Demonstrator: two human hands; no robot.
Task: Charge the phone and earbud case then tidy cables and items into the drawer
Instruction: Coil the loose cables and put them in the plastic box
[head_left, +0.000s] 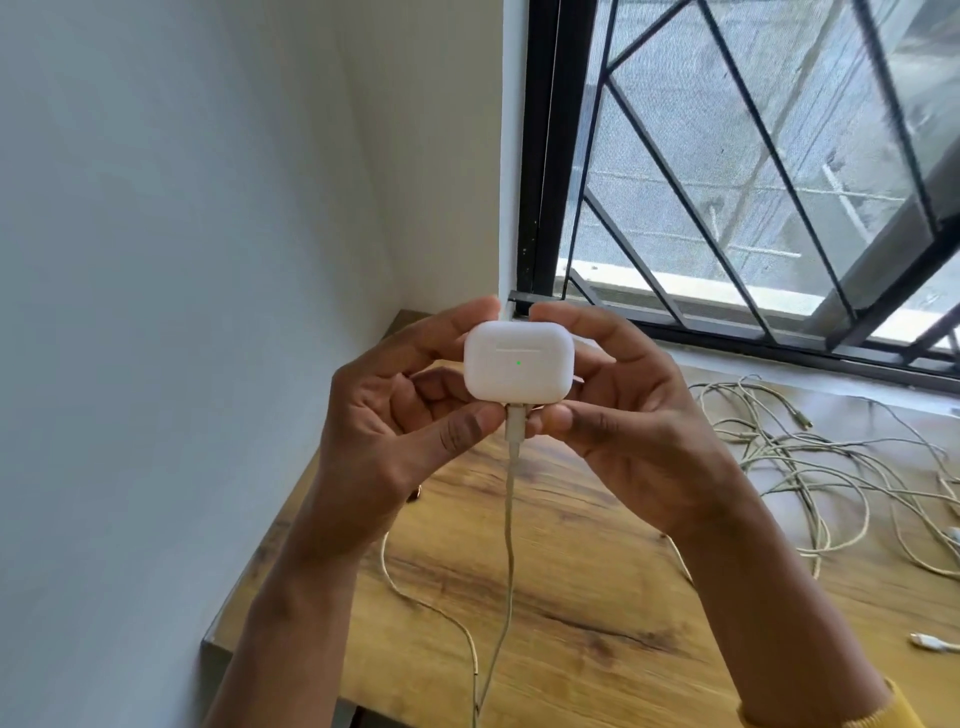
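Now both hands, left and right, grip the earbud case between them, its cable seemingly plugged in.

Home room corner, wood-grain worktop against plain white wall, black-barred window at 1 o'clock, tangled white cables at 3 o'clock

Bright daylight enters through the barred window at upper right, washing the white wall evenly with soft shadow low at left. The wooden desk is well lit. Wide-angle bending tilts the window bars; edges look slightly soft.
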